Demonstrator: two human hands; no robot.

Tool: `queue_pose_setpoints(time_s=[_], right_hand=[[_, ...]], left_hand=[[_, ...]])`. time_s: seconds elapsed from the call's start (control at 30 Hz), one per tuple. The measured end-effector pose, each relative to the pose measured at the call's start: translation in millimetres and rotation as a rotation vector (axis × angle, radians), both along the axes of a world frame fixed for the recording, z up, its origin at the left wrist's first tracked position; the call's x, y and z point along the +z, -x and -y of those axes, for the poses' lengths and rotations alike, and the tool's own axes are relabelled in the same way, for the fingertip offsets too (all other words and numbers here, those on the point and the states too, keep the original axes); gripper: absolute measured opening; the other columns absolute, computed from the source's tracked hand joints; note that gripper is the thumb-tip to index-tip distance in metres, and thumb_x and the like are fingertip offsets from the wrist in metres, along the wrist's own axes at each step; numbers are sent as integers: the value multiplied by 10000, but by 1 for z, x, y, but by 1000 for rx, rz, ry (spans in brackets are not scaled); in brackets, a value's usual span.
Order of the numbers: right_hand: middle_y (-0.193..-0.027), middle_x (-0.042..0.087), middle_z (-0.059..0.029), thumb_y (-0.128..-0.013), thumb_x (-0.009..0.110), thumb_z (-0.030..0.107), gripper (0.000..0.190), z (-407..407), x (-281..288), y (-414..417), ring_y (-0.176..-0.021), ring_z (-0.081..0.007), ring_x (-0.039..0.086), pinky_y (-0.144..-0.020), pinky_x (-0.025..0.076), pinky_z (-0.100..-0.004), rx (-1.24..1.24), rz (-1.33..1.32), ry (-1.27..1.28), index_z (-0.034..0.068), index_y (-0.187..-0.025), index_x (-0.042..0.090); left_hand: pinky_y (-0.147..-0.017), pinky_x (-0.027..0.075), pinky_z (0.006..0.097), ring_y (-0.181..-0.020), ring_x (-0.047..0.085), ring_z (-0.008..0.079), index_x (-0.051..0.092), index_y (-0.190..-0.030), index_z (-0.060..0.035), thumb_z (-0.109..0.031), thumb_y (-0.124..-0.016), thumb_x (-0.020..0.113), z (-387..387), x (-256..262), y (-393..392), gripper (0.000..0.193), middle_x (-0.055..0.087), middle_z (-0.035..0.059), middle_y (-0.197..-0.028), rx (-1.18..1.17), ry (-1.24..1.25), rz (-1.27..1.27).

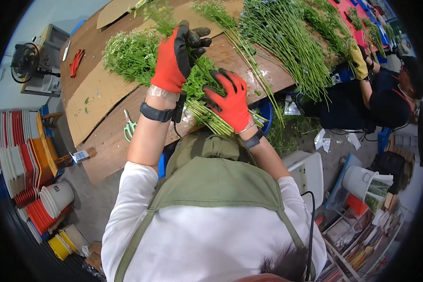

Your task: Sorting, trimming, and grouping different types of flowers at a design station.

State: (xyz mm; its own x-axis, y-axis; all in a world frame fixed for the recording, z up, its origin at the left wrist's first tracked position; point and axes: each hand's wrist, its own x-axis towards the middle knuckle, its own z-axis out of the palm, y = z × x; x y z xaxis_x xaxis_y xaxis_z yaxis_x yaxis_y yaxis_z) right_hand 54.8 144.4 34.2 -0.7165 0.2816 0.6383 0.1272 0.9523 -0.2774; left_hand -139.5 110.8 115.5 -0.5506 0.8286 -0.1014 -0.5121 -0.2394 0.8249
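Note:
My left hand point(174, 56), in a red glove with a black palm, is raised over the table with its fingers curled. It appears to grip a thin flowering stem, whose blurred flower head point(162, 17) shows beyond the thumb; the palm side is partly hidden. My right hand point(231, 97), gloved alike, rests with fingers apart over a bunch of green stems point(209, 118) at the table's near edge. White-flowered heads point(128, 53) of cut greenery spread to the left, partly behind my left hand.
Green-handled scissors point(129, 128) lie on the wooden table point(144, 120), near a cardboard sheet point(98, 95) and a red glove point(77, 62). Long blue-flowered stems point(285, 46) overhang the right edge. A co-worker point(380, 95) stands at right. A blue bucket point(267, 112) is below.

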Motion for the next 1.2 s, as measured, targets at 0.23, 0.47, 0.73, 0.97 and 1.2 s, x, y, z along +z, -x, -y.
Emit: queue_pose_setpoints(time_s=[0.23, 0.47, 0.73, 0.97, 1.2], right_hand=[[-1194, 541, -118, -617, 764, 150, 435, 14, -54, -61, -1163, -389, 471, -1019, 367, -532, -27, 287, 257, 126, -1031, 632], [-1134, 620, -158, -727, 743, 246, 401, 0, -112, -201, -1032, -339, 613, -906, 491, -459, -161, 1620, 633, 108, -1092, 649], [-1211, 615, -187, -794, 746, 220, 552, -5, -35, -52, -1035, -384, 603, -873, 489, -454, -16, 79, 683, 12, -1266, 549], [-1081, 658, -188, -828, 715, 170, 407, 14, -45, -34, -973, -392, 613, -842, 486, -446, -51, 252, 454, 37, -1195, 602], [-1115, 653, -176, -793, 720, 138, 425, 17, -54, -79, -1026, -380, 600, -888, 479, -437, -86, 72, 628, 48, -1194, 613]], left_hand=[[-461, 371, 237, -578, 478, 120, 498, -774, -91, -319, -999, 539, 1, -17, 33, 324, 665, 182, -1030, 202, -51, 130], [-452, 362, 232, -563, 445, 115, 504, -818, -112, -298, -981, 588, 15, -19, 101, 261, 642, 170, -1075, 247, -84, 147], [-463, 372, 230, -586, 459, 118, 513, -767, -101, -330, -1002, 528, -2, -21, 27, 329, 664, 183, -1049, 119, -72, 170], [-478, 377, 222, -631, 496, 130, 526, -835, -105, -332, -1004, 508, 5, -21, 41, 284, 678, 167, -1055, 124, -30, 130], [-491, 383, 209, -681, 518, 141, 565, -1092, -67, -340, -1007, 498, 3, -25, 52, 294, 682, 159, -1104, 189, 31, 155]])
